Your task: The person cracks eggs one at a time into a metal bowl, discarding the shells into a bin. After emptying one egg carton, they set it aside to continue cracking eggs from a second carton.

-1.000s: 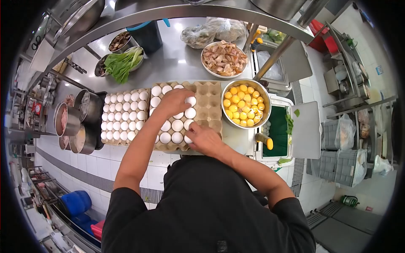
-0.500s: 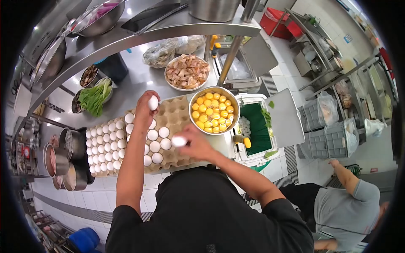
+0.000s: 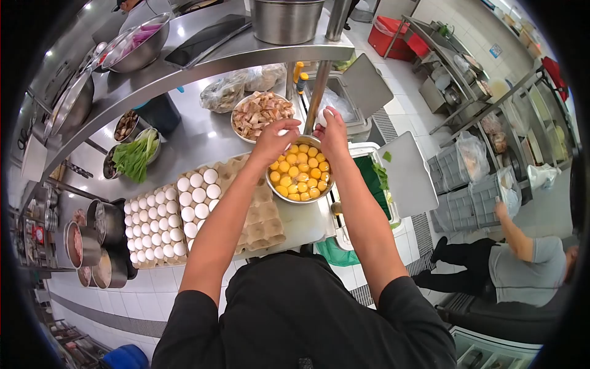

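Note:
Both hands are over the far side of a steel bowl (image 3: 332,178) full of egg yolks (image 3: 299,175). My left hand (image 3: 275,142) is closed on a white egg (image 3: 282,132), partly covered by the fingers. Another white egg (image 3: 323,117) sits in the curled fingers of my right hand (image 3: 332,136), just right of the left one. Whether either shell is cracked cannot be made out. Left of the bowl lies a cardboard egg tray (image 3: 265,215) with vacant cups on its right part. White eggs (image 3: 198,195) fill its left part, partly behind my left forearm.
A fuller tray of eggs (image 3: 153,224) is further left. Behind stand a bowl of chopped meat (image 3: 261,114) and leafy greens (image 3: 135,157). A steel shelf (image 3: 258,52) crosses above the counter. An open bin with a green liner (image 3: 369,190) is at right; a person in grey (image 3: 528,270) is beyond.
My hands have moved from the egg tray to above the yolk bowl, each carrying an egg. The view has shifted slightly, and the person at right now reaches to a grey crate.

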